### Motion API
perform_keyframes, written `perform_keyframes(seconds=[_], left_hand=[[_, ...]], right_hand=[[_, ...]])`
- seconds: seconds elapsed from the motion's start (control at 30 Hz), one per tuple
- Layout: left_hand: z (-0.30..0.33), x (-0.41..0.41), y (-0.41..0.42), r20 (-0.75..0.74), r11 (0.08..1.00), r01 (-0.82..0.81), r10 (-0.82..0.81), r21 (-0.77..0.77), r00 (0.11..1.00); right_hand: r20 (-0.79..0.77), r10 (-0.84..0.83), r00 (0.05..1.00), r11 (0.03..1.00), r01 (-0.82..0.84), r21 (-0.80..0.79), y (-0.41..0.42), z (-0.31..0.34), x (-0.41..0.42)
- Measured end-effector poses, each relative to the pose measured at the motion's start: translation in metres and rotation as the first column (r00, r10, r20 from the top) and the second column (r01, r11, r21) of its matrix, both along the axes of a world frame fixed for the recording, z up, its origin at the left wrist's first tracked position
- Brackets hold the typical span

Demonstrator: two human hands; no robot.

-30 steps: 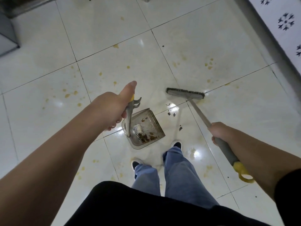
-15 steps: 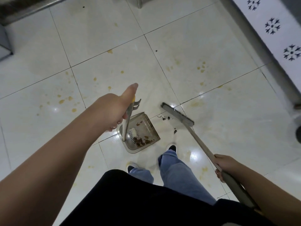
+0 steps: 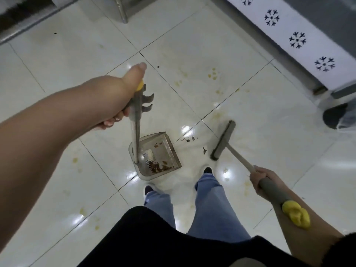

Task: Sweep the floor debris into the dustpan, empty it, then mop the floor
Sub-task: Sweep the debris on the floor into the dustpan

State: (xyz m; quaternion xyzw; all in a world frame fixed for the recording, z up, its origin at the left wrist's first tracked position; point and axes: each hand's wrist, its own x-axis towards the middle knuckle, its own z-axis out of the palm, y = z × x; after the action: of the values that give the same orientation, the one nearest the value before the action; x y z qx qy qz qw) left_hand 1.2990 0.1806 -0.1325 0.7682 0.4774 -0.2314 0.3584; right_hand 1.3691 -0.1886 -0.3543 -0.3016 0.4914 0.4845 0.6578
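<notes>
My left hand [image 3: 117,97] grips the top of the dustpan's upright grey handle [image 3: 137,130], thumb laid along its yellow tip. The translucent dustpan [image 3: 169,149] stands on the tile floor in front of my feet, with brown debris and a white scrap inside. My right hand [image 3: 262,180] holds the broom handle [image 3: 238,157] just above its grey grip. The broom head [image 3: 223,140] rests on the floor right of the pan. A few dark crumbs [image 3: 189,139] lie between the pan's mouth and the broom head.
Yellowish stains [image 3: 212,75] spot the white tiles. A white panel with snowflake marks [image 3: 296,40] runs along the right. A metal leg [image 3: 123,10] stands at the top, a dark unit [image 3: 23,14] at the top left, and a dark bagged object [image 3: 339,118] at the right edge.
The broom head has swung from far in front of the pan to its right side, turning end-on. My right hand has drawn back. The dustpan stays put.
</notes>
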Motion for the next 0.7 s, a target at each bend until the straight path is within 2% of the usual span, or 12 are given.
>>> perform_keyframes(seconds=[0.1,0.2,0.37,0.53,0.6,0.7], left_hand=[[-0.007,-0.004,0.006,0.009,0.995,0.102,-0.102,0.008,0.995],[-0.019,-0.005,0.004,0.019,0.984,0.178,-0.178,0.025,0.984],[-0.027,-0.006,0.004,0.003,0.976,0.213,-0.214,0.036,0.977],[-0.033,0.006,0.008,0.043,0.971,0.238,-0.239,0.032,0.97],[-0.029,0.004,0.015,0.052,0.97,0.241,-0.241,0.014,0.969],[-0.029,-0.002,0.018,0.039,0.971,0.239,-0.239,0.018,0.97]], right_hand=[[-0.053,-0.102,0.993,0.994,0.101,-0.031,0.037,-0.013,-0.026],[-0.087,-0.096,0.992,0.995,0.097,0.013,0.07,-0.019,-0.035],[-0.08,-0.032,0.996,0.999,0.03,-0.023,0.096,-0.032,-0.044],[-0.043,-0.086,0.995,0.988,0.091,0.123,0.111,-0.016,-0.037],[-0.001,-0.051,0.999,0.991,0.051,0.121,0.102,-0.004,-0.039],[0.034,0.14,0.99,0.989,-0.139,-0.041,0.085,0.01,-0.046]])
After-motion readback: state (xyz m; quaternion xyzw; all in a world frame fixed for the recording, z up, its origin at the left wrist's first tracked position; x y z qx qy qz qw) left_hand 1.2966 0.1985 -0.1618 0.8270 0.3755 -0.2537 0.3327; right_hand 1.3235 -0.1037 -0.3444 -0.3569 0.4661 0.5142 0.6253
